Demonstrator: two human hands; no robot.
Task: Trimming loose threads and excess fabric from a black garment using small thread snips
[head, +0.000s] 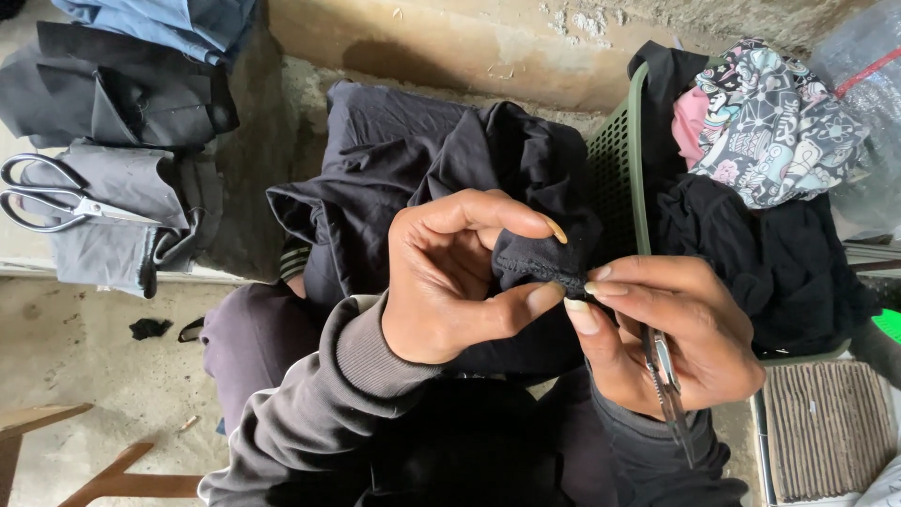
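The left hand [450, 282] pinches the stitched edge of a crumpled black cloth garment [540, 266], seam running left-right, while the right hand [671, 333], just right, nips its end, fingers closed around small metal snips [668, 380].

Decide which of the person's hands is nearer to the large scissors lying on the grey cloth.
Left. The left hand pinches the black garment at centre frame, apart from the scissors at far left. The right hand holds a small metal tool further right.
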